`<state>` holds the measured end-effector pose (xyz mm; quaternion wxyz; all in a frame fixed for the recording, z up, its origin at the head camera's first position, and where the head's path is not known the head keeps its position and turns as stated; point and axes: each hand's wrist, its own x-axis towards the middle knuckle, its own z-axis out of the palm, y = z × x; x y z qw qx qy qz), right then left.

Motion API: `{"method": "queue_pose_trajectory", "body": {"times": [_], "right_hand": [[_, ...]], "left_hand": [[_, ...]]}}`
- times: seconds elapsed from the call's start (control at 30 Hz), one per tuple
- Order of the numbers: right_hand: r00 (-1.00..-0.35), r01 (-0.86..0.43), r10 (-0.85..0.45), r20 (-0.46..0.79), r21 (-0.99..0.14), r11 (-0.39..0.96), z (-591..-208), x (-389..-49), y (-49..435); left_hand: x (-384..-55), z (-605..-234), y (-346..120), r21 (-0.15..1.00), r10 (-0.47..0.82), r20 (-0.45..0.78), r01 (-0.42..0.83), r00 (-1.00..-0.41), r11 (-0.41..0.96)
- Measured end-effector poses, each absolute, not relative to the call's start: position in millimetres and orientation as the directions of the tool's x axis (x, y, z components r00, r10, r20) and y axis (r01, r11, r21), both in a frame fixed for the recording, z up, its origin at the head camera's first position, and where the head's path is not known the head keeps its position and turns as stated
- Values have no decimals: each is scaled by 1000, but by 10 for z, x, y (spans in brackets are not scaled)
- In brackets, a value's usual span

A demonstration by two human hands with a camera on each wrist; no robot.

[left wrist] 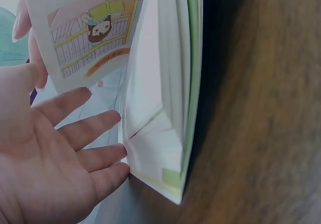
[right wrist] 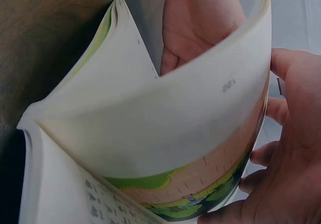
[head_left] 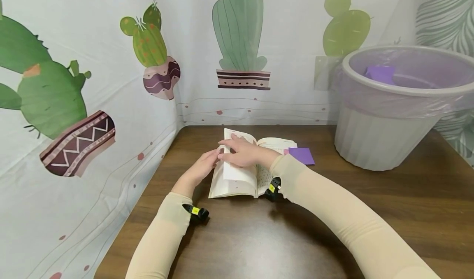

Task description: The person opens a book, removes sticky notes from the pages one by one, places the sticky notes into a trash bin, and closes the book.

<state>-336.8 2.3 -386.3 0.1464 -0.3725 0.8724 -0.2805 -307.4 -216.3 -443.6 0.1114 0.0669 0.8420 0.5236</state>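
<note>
An open book (head_left: 238,188) lies on the table, one page (head_left: 234,173) standing up from its left half and curving in the right wrist view (right wrist: 165,128). My right hand (head_left: 242,152) is against this page, its fingers reaching its outer edge. In the right wrist view the right hand (right wrist: 296,148) has its fingertips along that edge. At the book's left side is my left hand (head_left: 201,168), close to the right fingertips. The left wrist view shows the left hand (left wrist: 60,153) with spread fingers touching the book's page edges, near the raised page's picture (left wrist: 93,33).
A purple paper square (head_left: 303,156) lies at the book's right edge, with a bit of pink paper (head_left: 286,152) beside it. A white ribbed bin (head_left: 370,135) with a clear liner stands at the right, purple paper (head_left: 381,74) inside. A cactus-print cloth (head_left: 200,44) hangs behind.
</note>
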Motion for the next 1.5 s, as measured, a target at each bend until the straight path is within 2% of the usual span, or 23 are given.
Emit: {"method": "queue_pose_trajectory", "body": {"times": [0.5, 0.73, 1.0, 1.3, 1.5], "right_hand": [[-657, -599, -752, -57, -566, 566, -3980, -3361, -24], [-655, -555, -745, -127, -588, 589, -4024, -3339, 46], [-695, -522, -698, -175, -544, 656, -4051, -3338, 99], [-719, -553, -675, -163, -453, 699, -4101, -3367, 138], [-720, -559, -669, -184, -419, 716, -4093, -3356, 164]], "left_hand": [[-3084, -4472, -2189, 915, 214, -115, -20, -970, 403], [-3103, -4485, -2203, 932, 182, -116, -44, -976, 360], [-3098, -4477, -2256, 850, 135, -114, -26, -984, 526], [-3083, -4480, -2259, 797, 92, -190, -99, -977, 596], [-3087, -4485, -2251, 749, 83, -197, -96, -977, 656]]}}
